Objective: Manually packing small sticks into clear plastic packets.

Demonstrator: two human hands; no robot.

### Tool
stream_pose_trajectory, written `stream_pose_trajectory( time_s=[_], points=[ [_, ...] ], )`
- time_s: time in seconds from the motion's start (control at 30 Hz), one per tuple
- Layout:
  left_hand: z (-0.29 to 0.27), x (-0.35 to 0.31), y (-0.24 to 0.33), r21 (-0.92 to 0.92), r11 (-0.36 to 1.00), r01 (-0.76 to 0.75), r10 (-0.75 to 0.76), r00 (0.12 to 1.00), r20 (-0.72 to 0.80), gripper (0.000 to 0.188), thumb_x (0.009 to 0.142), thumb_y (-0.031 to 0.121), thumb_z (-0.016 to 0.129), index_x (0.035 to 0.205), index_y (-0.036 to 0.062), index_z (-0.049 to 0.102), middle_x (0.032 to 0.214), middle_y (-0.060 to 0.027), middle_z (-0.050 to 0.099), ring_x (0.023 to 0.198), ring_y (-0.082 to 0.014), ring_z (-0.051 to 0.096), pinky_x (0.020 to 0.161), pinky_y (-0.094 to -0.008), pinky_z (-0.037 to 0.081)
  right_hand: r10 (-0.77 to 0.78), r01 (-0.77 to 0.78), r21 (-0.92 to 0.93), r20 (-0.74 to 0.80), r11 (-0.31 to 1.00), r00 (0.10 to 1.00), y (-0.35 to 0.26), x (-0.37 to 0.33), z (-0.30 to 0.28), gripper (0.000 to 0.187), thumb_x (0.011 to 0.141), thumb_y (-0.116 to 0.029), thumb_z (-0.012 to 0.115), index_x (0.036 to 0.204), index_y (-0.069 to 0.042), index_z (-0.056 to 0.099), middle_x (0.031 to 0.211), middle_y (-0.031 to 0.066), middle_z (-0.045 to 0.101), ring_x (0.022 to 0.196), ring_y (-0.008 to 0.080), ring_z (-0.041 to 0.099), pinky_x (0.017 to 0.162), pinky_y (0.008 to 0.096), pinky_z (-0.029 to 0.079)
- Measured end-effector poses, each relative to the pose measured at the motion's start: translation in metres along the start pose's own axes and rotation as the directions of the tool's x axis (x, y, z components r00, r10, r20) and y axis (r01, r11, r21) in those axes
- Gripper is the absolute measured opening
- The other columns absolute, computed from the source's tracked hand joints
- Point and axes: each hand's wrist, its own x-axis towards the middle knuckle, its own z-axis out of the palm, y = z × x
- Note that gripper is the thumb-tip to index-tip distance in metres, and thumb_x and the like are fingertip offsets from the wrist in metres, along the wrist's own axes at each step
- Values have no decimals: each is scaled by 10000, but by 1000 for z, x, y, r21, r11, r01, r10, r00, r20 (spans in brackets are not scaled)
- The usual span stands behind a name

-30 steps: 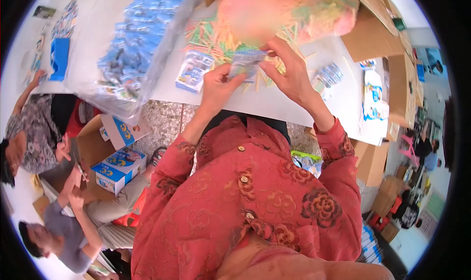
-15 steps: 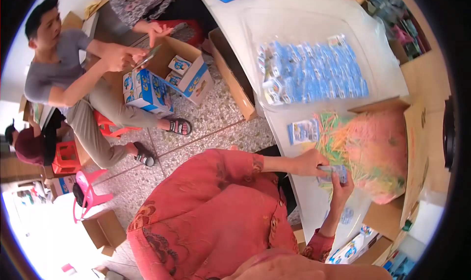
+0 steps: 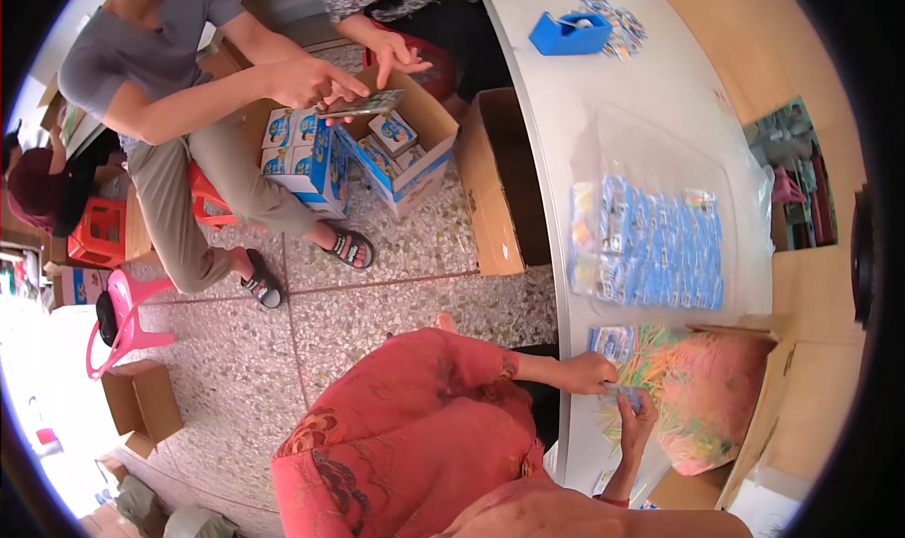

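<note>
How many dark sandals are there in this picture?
2: one sandal left of the picture's middle, another sandal to its lower left, both worn by the seated person in grey. Others may be hidden.

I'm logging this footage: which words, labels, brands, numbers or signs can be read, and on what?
I don't copy out printed wording.
Blue-and-white boxes: bold print; finer print too small.
Dark sandals: pale strap lettering, blurred.
Held packet: too blurred.
Packet rows: too small.
</note>
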Motion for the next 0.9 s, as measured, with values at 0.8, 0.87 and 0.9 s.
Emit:
stream_pose_trajectory(
  time_s=[0.8, 0.87, 0.9],
  points=[
    [-9, 2, -17, -131, 986, -105, 97, 993, -68, 221, 638, 129, 634, 797, -25, 634, 797, -178, 619, 794, -353, 600, 697, -419, 460, -21, 39, -358, 53, 933, 998, -18, 13, 22, 78, 849, -71, 628, 886, -9, 598, 707, 34, 570, 614, 102, 509, 568, 248, 430],
    [-14, 1, -13, -135, 985, -104, 98, 994, -50, 206, 666, 114, 627, 814, -28, 628, 809, -171, 616, 798, -339, 606, 701, -408, 464, -16, 41, -342, 75, 939, 997, -12, 14, 19, 64, 849, -60, 625, 882, -11, 600, 702, 35, 566, 617, 104, 515, 558, 255, 429],
    [-16, 0, -11, -138, 985, -101, 98, 995, -28, 190, 695, 100, 620, 832, -32, 622, 821, -165, 612, 801, -325, 611, 704, -396, 469, -16, 41, -344, 76, 938, 997, -10, 15, 18, 64, 849, -60, 625, 882, -11, 600, 702, 35, 566, 617, 104, 515, 558, 255, 429]
  ],
)
